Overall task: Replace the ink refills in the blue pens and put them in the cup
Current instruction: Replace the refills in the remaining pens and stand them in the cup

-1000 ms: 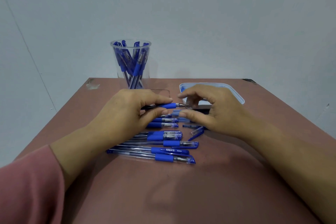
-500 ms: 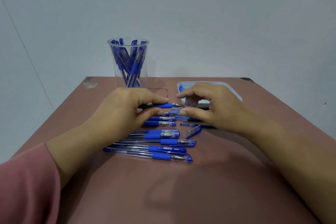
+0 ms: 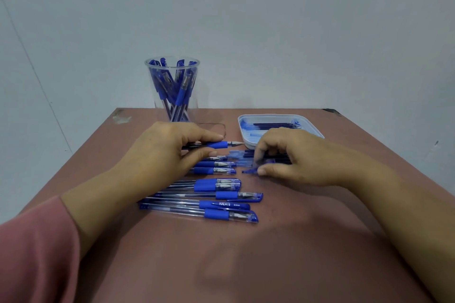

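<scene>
Near, 6 o'clock: spare pens (image 3: pixel 204 204) in a row. At 10 o'clock: left hand (image 3: pixel 160 155) clamped around uncapped pen (image 3: pixel 216 144), tip toward 3. At 2 o'clock: right hand (image 3: pixel 295 157) pinching loose cap (image 3: pixel 250 170). Align cap squarely before pushing. Far, 11 o'clock: cup (image 3: pixel 195 86).

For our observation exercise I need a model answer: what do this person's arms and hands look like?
A pink sleeve covers the left arm down to the forearm. The right forearm is bare, no sleeve in view. The left hand and right hand are bare: no gloves, rings or watch visible.
</scene>
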`<state>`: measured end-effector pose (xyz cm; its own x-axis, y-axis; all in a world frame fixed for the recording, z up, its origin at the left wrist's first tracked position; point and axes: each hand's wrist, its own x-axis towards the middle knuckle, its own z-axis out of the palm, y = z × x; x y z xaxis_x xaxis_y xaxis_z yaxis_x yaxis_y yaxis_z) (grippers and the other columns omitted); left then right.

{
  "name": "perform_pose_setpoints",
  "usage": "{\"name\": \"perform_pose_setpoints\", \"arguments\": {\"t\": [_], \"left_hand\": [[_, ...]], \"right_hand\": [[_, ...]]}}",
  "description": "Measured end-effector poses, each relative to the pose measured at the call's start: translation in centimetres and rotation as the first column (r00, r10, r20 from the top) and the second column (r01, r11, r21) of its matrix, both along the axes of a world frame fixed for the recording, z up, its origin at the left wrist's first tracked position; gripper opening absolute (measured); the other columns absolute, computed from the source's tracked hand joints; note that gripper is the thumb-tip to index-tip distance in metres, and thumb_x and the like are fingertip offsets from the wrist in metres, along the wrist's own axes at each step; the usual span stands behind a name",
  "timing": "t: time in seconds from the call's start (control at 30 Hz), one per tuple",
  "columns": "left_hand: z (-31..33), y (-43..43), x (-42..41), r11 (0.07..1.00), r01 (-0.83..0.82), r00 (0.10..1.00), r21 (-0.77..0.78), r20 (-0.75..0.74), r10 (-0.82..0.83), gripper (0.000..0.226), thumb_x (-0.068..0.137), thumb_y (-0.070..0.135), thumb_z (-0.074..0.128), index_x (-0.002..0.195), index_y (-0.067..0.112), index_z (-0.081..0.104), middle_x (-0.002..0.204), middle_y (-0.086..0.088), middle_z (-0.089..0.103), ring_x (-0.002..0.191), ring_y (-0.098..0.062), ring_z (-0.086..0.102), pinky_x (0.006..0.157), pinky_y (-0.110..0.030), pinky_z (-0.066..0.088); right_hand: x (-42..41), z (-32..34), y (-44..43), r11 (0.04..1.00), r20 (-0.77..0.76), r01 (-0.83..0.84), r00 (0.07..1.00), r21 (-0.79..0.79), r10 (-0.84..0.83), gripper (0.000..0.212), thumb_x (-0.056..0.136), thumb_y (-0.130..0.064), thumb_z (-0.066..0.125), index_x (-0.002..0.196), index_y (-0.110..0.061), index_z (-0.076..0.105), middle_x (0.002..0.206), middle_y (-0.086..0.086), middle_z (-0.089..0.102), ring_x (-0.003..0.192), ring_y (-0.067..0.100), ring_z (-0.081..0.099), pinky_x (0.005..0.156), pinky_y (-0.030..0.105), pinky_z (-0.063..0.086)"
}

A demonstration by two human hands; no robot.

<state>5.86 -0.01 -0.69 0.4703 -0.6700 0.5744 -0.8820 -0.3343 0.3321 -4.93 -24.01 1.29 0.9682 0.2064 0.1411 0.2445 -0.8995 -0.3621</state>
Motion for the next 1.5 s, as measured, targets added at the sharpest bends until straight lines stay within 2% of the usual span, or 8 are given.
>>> {"name": "perform_pose_setpoints", "arguments": {"t": [0.33,0.57,0.7,0.87,1.0,1.13,1.37,1.5], "left_hand": [[0.1,-0.3,-0.4,0.999,0.04,0.999,-0.018,-0.014,-0.04,0.043,0.077,0.058,0.051,0.11,0.039,0.07,0.085,0.038,0.058,0.084,0.012,0.059,0.073,-0.006,0.045],[-0.2,-0.4,-0.7,0.998,0.043,0.998,-0.04,0.041,-0.042,0.029,0.082,0.038,0.064,0.108,0.029,0.073,0.084,0.025,0.064,0.077,0.004,0.061,0.069,-0.012,0.048],[-0.2,-0.5,-0.9,0.996,0.056,0.998,-0.069,0.041,-0.053,0.027,0.082,0.033,0.065,0.105,0.023,0.074,0.086,0.018,0.067,0.077,0.0,0.062,0.069,-0.014,0.048],[-0.2,-0.4,-0.8,0.999,0.022,0.999,-0.024,-0.028,-0.023,0.025,0.083,0.034,0.07,0.108,0.031,0.071,0.088,0.025,0.064,0.083,0.002,0.06,0.072,-0.01,0.046],[-0.4,0.2,-0.9,0.991,-0.085,0.996,0.1,0.013,0.084,0.052,0.087,0.063,0.05,0.13,0.035,0.055,0.109,0.022,0.062,0.098,0.003,0.056,0.086,-0.025,0.05],[-0.8,0.9,-1.3,0.947,-0.197,0.978,0.254,-0.009,0.206,0.079,0.08,0.078,0.028,0.143,0.034,0.039,0.133,0.014,0.052,0.119,-0.006,0.05,0.097,-0.025,0.042],[-1.8,1.9,-3.6,0.919,-0.162,0.972,0.36,-0.1,0.211,0.097,0.074,0.082,0.013,0.151,0.025,0.024,0.153,0.011,0.031,0.138,-0.003,0.028,0.109,-0.016,0.019],[-2.4,2.2,-4.0,0.874,-0.17,0.969,0.456,-0.082,0.232,0.1,0.072,0.086,0.008,0.154,0.028,0.016,0.159,0.009,0.018,0.145,-0.005,0.014,0.12,-0.033,0.013]], "right_hand": [[0.7,-0.2,0.9,0.979,0.265,-0.025,0.964,0.201,-0.03,0.022,0.085,-0.029,0.071,0.089,-0.047,0.058,0.089,-0.029,0.064,0.086,0.006,0.06,0.08,0.02,0.048],[1.3,-1.6,2.9,0.949,0.372,-0.057,0.926,0.309,-0.065,0.019,0.083,-0.026,0.073,0.088,-0.043,0.066,0.087,-0.021,0.068,0.087,0.002,0.064,0.077,0.018,0.049],[1.5,-2.2,3.2,0.944,0.405,-0.029,0.907,0.328,-0.112,0.012,0.083,-0.025,0.074,0.092,-0.033,0.071,0.088,-0.015,0.07,0.088,0.005,0.064,0.079,0.028,0.051],[1.5,-2.1,3.2,0.967,0.385,-0.036,0.92,0.252,-0.066,0.011,0.087,-0.028,0.068,0.096,-0.034,0.066,0.092,-0.014,0.066,0.09,0.003,0.06,0.078,0.02,0.047],[1.8,-1.2,2.1,0.969,0.349,-0.027,0.935,0.245,-0.062,0.018,0.089,-0.023,0.066,0.091,-0.039,0.059,0.089,-0.021,0.063,0.091,0.001,0.058,0.079,0.012,0.042],[1.3,-0.5,0.3,0.922,0.307,0.049,0.935,0.384,-0.177,0.02,0.091,-0.02,0.064,0.091,-0.038,0.057,0.088,-0.033,0.061,0.089,-0.002,0.057,0.079,0.006,0.04],[1.2,0.3,-0.3,0.816,0.308,0.061,0.908,0.575,-0.285,0.014,0.092,-0.018,0.062,0.089,-0.031,0.059,0.075,-0.019,0.056,0.068,-0.004,0.052,0.069,0.012,0.041],[1.4,1.7,-0.4,0.767,0.374,0.028,0.861,0.641,-0.344,0.015,0.093,-0.015,0.061,0.09,-0.03,0.059,0.083,-0.008,0.058,0.068,-0.002,0.051,0.069,0.015,0.044]]}}
